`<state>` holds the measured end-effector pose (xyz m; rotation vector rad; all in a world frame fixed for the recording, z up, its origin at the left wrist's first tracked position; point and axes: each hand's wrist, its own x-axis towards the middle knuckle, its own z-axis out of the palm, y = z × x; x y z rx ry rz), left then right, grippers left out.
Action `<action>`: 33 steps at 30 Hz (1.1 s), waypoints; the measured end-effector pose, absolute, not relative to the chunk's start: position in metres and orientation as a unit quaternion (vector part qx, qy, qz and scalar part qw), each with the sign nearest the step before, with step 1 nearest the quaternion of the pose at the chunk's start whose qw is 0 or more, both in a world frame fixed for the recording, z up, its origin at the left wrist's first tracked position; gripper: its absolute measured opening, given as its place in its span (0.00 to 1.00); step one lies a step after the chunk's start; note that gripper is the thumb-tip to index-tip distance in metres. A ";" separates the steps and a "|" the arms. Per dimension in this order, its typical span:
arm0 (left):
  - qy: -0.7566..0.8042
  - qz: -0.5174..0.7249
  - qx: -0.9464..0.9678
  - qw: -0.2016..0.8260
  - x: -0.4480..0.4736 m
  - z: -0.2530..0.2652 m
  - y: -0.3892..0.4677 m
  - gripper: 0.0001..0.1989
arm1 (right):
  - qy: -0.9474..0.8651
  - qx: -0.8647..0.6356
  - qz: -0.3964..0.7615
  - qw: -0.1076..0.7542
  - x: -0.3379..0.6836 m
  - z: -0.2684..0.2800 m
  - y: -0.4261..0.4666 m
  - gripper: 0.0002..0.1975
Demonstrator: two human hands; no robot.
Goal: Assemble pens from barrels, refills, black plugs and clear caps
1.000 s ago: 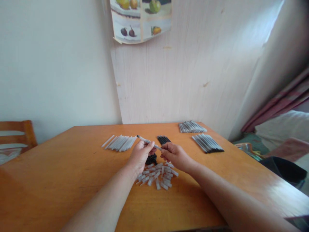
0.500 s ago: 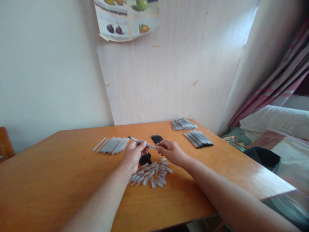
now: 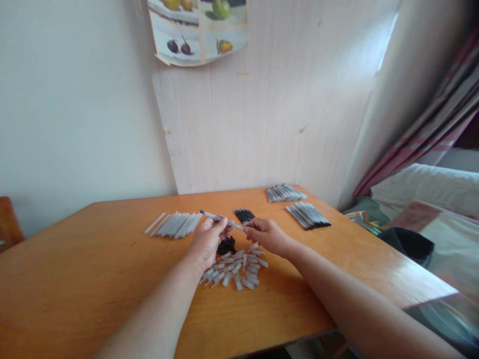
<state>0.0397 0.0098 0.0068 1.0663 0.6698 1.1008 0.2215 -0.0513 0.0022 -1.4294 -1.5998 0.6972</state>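
My left hand (image 3: 208, 241) is closed around a pen (image 3: 214, 216), a clear barrel with a dark end pointing up to the left. At the pen's other end the fingertips of my right hand (image 3: 268, 234) are pinched together; whether they grip the tip or a small part on it is too small to tell. Under the hands lies a small heap of black pieces (image 3: 226, 245). Just nearer to me, many translucent caps (image 3: 238, 268) are scattered. Behind my right hand is a row of black refills or thin black sticks (image 3: 244, 215).
Left of my hands lie clear pen barrels (image 3: 177, 225) in a row. Two batches of pens, a nearer one (image 3: 308, 216) and a farther one (image 3: 285, 192), rest at the table's (image 3: 93, 279) back right. A black bin-like container (image 3: 406, 244) stands off the right edge.
Hardly anything differs. Both hands hold the same pose at the pen, and the whole view has shifted by a few pixels.
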 end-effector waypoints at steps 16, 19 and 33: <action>0.287 0.470 0.447 0.705 0.036 0.013 0.008 0.12 | -0.639 -0.587 0.250 0.430 0.227 -0.004 -0.048 0.10; 0.295 0.481 0.446 0.695 0.035 0.012 0.012 0.12 | -0.644 -0.596 0.217 0.429 0.230 -0.004 -0.047 0.10; 0.400 0.523 0.672 0.340 0.032 -0.004 0.030 0.19 | -0.591 -0.682 0.068 0.425 0.254 0.023 -0.055 0.08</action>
